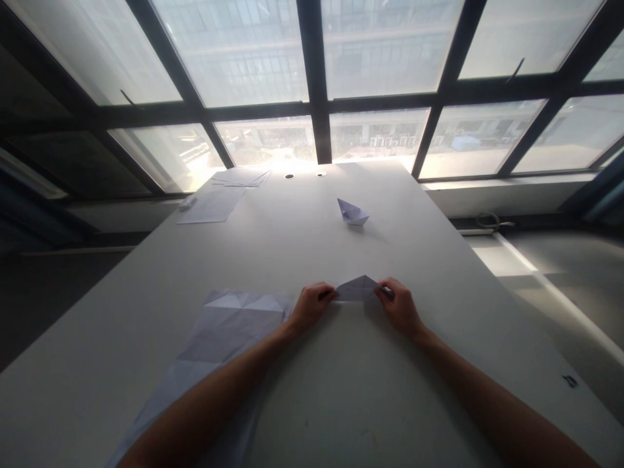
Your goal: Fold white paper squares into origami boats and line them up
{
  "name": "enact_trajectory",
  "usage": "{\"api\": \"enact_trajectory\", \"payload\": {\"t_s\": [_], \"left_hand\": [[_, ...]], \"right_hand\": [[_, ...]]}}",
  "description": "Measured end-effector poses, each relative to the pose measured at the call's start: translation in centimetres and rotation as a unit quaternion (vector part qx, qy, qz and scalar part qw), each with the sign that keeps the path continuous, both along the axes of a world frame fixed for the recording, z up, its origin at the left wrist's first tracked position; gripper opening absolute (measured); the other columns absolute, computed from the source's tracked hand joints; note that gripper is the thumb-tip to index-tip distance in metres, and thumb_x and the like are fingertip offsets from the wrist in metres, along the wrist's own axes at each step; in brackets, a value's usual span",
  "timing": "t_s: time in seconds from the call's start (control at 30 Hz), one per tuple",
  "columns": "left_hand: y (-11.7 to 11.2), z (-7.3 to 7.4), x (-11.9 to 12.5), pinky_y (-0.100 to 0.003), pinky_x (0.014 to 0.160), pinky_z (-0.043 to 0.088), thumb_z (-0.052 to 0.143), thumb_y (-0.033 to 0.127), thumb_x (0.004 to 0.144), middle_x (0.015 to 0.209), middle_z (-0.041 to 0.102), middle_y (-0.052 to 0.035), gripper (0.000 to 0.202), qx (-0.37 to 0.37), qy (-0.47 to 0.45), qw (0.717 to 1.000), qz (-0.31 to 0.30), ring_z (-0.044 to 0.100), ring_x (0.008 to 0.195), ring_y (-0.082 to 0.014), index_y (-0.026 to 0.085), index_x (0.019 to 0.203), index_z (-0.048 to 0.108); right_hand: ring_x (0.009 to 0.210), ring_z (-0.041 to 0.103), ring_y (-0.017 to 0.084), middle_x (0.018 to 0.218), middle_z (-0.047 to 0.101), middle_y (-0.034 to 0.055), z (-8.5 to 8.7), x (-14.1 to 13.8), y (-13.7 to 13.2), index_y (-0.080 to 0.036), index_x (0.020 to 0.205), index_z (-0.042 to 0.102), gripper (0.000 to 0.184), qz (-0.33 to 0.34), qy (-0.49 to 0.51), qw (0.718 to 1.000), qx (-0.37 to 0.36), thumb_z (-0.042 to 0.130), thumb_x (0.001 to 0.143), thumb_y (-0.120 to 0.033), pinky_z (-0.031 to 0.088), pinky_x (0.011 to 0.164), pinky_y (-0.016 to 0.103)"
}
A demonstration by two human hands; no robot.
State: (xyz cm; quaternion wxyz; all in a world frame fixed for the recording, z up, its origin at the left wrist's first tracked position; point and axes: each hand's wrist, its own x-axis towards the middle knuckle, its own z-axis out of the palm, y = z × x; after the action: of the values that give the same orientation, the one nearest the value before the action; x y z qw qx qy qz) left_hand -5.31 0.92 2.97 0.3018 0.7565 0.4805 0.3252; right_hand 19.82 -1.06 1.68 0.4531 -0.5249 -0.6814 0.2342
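A small folded white paper piece (358, 288), triangular in outline, is held just above the white table (439, 273) between both hands. My left hand (312, 305) pinches its left corner with curled fingers. Its right corner is gripped the same way by my right hand (400, 305). Farther back on the table stands a finished paper boat (351, 213), apart from both hands. A large creased sheet of paper (219, 344) lies flat under my left forearm.
Several flat paper sheets (214, 205) lie at the table's far left, with more (244, 177) near the window. Two round cable holes (289, 176) sit at the far edge. Big windows with dark frames (314, 78) stand behind; the table's right edge drops to the floor.
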Motion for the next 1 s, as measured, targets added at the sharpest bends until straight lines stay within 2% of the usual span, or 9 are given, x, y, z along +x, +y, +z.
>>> {"api": "enact_trajectory", "payload": {"t_s": [0.07,0.17,0.27,0.37,0.47,0.53,0.73,0.9,1.0], "left_hand": [[0.1,-0.1,0.0,-0.025,0.067,0.042,0.059,0.036,0.087,0.075,0.069,-0.0012,0.023,-0.014,-0.008,1.000,0.017,0.060,0.071,-0.0167,0.019,0.082,0.073],[0.2,0.0,-0.1,-0.024,0.063,0.041,0.058,0.039,0.086,0.068,0.065,0.0009,0.027,-0.038,-0.020,0.998,0.048,0.057,0.067,-0.0161,0.017,0.079,0.071],[0.3,0.3,-0.2,-0.023,0.061,0.040,0.055,0.039,0.087,0.064,0.061,0.0014,0.030,-0.050,-0.037,0.996,0.063,0.055,0.064,-0.0147,0.016,0.075,0.069],[0.4,0.6,-0.3,-0.023,0.062,0.040,0.054,0.038,0.088,0.065,0.062,0.0009,0.030,-0.053,-0.049,0.995,0.071,0.055,0.064,-0.0145,0.015,0.074,0.067],[0.4,0.5,-0.4,-0.023,0.062,0.041,0.054,0.039,0.087,0.065,0.063,0.0004,0.029,-0.054,-0.054,0.994,0.079,0.056,0.064,-0.0150,0.016,0.074,0.067],[0.5,0.2,-0.6,-0.023,0.062,0.041,0.055,0.039,0.087,0.065,0.064,-0.0001,0.029,-0.053,-0.060,0.993,0.084,0.057,0.064,-0.0153,0.016,0.075,0.067],[0.9,-0.9,-1.0,-0.025,0.064,0.045,0.056,0.044,0.089,0.072,0.068,-0.0020,0.032,-0.060,-0.086,0.990,0.098,0.062,0.069,-0.0171,0.015,0.086,0.070],[1.0,-1.3,-1.0,-0.026,0.066,0.048,0.058,0.047,0.087,0.074,0.069,-0.0028,0.034,-0.067,-0.108,0.987,0.102,0.065,0.071,-0.0182,0.016,0.087,0.070],[1.0,-1.3,-0.9,-0.026,0.066,0.049,0.058,0.048,0.087,0.074,0.069,-0.0031,0.034,-0.069,-0.114,0.985,0.108,0.066,0.070,-0.0185,0.015,0.087,0.070]], "right_hand": [[0.080,0.060,0.022,0.083,0.066,0.0069,0.0,0.0,0.0,-0.019,0.083,0.065,0.026,-0.010,0.031,0.999,-0.007,0.054,0.091,-0.042,0.048,0.075,0.033],[0.085,0.062,0.022,0.092,0.068,0.0089,-0.1,0.3,0.4,-0.018,0.096,0.066,0.032,-0.070,0.141,0.987,-0.013,0.051,0.092,-0.046,0.050,0.076,0.034],[0.082,0.064,0.021,0.098,0.069,0.0101,-0.3,0.9,1.0,-0.017,0.105,0.064,0.037,-0.122,0.293,0.946,-0.059,0.046,0.092,-0.048,0.052,0.066,0.032],[0.072,0.064,0.019,0.092,0.069,0.0085,-0.3,1.3,1.3,-0.017,0.104,0.065,0.036,-0.113,0.373,0.913,-0.121,0.052,0.088,-0.047,0.050,0.052,0.027],[0.064,0.062,0.017,0.081,0.067,0.0044,0.0,1.4,1.3,-0.017,0.100,0.068,0.035,-0.087,0.364,0.916,-0.145,0.061,0.082,-0.045,0.049,0.045,0.025],[0.060,0.062,0.016,0.076,0.067,0.0028,0.3,1.3,1.2,-0.016,0.104,0.068,0.037,-0.066,0.356,0.920,-0.151,0.063,0.080,-0.044,0.049,0.043,0.024],[0.065,0.067,0.019,0.079,0.071,0.0054,0.8,1.4,1.0,-0.016,0.115,0.062,0.050,-0.009,0.349,0.923,-0.164,0.072,0.076,-0.044,0.051,0.046,0.024],[0.058,0.060,0.013,0.074,0.067,0.0002,0.2,1.4,1.2,-0.018,0.096,0.062,0.040,-0.005,0.358,0.920,-0.157,0.077,0.070,-0.044,0.053,0.047,0.024],[0.053,0.054,0.011,0.068,0.061,-0.0029,-0.1,1.2,1.1,-0.019,0.086,0.060,0.033,-0.020,0.342,0.931,-0.124,0.076,0.071,-0.044,0.052,0.043,0.025]]}}
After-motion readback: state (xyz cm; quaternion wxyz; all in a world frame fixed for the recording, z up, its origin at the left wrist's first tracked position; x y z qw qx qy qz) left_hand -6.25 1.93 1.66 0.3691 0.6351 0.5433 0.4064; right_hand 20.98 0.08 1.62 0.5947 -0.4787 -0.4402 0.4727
